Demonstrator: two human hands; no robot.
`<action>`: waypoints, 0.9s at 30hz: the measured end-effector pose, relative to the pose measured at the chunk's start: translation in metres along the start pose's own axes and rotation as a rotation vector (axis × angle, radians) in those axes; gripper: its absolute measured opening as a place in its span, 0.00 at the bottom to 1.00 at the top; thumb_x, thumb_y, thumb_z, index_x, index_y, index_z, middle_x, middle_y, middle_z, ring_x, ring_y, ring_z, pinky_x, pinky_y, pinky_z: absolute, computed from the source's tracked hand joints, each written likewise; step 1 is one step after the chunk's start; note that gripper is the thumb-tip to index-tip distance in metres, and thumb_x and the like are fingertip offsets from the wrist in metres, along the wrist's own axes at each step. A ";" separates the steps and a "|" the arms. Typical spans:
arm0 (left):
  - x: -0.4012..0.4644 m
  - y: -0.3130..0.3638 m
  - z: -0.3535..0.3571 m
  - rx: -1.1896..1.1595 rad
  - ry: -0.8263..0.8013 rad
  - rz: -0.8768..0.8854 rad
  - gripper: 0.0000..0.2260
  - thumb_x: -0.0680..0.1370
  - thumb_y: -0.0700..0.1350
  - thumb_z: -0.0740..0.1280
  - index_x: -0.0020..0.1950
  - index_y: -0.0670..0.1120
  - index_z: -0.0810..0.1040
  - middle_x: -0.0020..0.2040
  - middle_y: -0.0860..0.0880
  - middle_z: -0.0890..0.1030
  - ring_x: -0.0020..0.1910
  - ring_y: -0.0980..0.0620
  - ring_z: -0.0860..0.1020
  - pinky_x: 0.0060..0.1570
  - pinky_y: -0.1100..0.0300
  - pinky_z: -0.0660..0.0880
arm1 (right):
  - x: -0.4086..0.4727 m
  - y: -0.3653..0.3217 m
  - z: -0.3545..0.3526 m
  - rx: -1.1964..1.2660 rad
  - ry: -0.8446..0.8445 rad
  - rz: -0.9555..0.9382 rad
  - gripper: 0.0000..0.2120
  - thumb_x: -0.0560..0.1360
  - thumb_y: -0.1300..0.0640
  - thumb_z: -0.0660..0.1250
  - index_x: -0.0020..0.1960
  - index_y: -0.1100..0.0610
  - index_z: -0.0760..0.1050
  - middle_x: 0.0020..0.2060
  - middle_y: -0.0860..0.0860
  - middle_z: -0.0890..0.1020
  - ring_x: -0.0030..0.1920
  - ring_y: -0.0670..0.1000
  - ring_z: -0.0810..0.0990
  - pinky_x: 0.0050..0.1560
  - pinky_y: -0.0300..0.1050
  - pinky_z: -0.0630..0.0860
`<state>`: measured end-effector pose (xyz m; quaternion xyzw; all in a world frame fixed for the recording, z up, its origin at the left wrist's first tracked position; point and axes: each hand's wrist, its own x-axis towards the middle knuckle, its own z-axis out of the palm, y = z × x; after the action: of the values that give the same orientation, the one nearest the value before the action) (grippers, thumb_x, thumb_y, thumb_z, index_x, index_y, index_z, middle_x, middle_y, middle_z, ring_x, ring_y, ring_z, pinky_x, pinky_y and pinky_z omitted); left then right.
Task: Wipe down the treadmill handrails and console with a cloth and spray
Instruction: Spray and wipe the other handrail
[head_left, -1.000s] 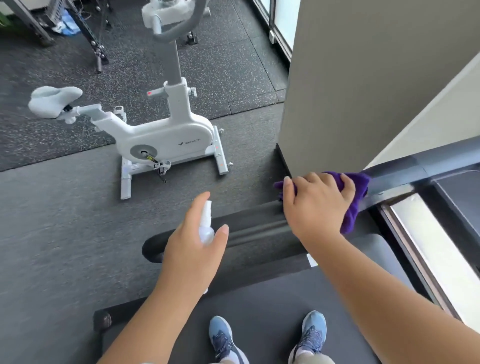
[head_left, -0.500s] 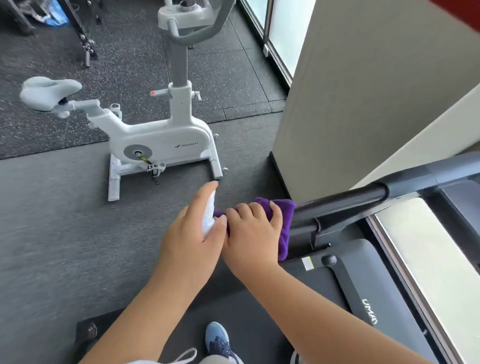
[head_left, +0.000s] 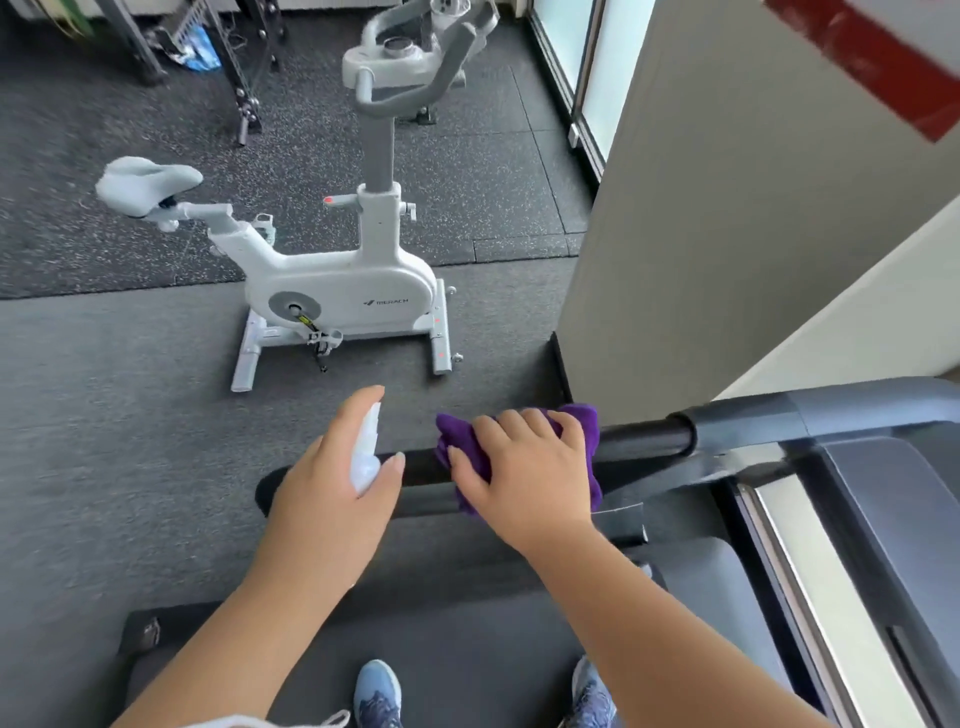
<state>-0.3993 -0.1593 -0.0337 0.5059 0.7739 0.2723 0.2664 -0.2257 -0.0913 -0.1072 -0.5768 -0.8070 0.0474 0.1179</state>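
Cloth: one, purple (head_left: 584, 423), gripped by right hand (head_left: 524, 478) on the one rail (head_left: 644, 439).
Bottle: one (head_left: 366, 457), held by left hand (head_left: 332, 499), just beside.

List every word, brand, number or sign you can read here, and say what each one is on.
"MERACH": on the white body of the exercise bike, beside a small logo mark.
Spray bottle in the left hand: no label shows.
Red-and-white strip on the wall, top right: blurred, nothing can be read.
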 end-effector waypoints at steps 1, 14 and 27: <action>-0.005 0.005 0.005 -0.006 0.011 -0.029 0.25 0.79 0.50 0.67 0.71 0.70 0.63 0.55 0.55 0.77 0.51 0.51 0.75 0.43 0.59 0.70 | -0.003 0.023 -0.006 -0.021 0.008 -0.001 0.18 0.79 0.36 0.58 0.47 0.47 0.79 0.42 0.44 0.82 0.50 0.54 0.80 0.62 0.55 0.68; -0.028 0.010 0.013 0.018 0.114 -0.244 0.18 0.81 0.47 0.63 0.65 0.66 0.64 0.42 0.53 0.76 0.37 0.48 0.76 0.33 0.47 0.79 | -0.003 0.099 -0.031 -0.180 0.009 0.113 0.20 0.80 0.39 0.55 0.39 0.49 0.77 0.36 0.47 0.80 0.43 0.56 0.79 0.58 0.55 0.67; -0.006 -0.117 -0.065 -0.052 0.158 -0.263 0.18 0.79 0.43 0.63 0.65 0.61 0.66 0.41 0.53 0.75 0.45 0.44 0.74 0.41 0.51 0.70 | 0.002 0.048 -0.005 -0.132 0.252 0.561 0.20 0.81 0.48 0.55 0.40 0.55 0.78 0.42 0.55 0.84 0.52 0.60 0.77 0.64 0.60 0.64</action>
<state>-0.5171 -0.2142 -0.0674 0.3702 0.8446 0.2941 0.2512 -0.1812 -0.0740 -0.1121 -0.7848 -0.5966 -0.0462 0.1613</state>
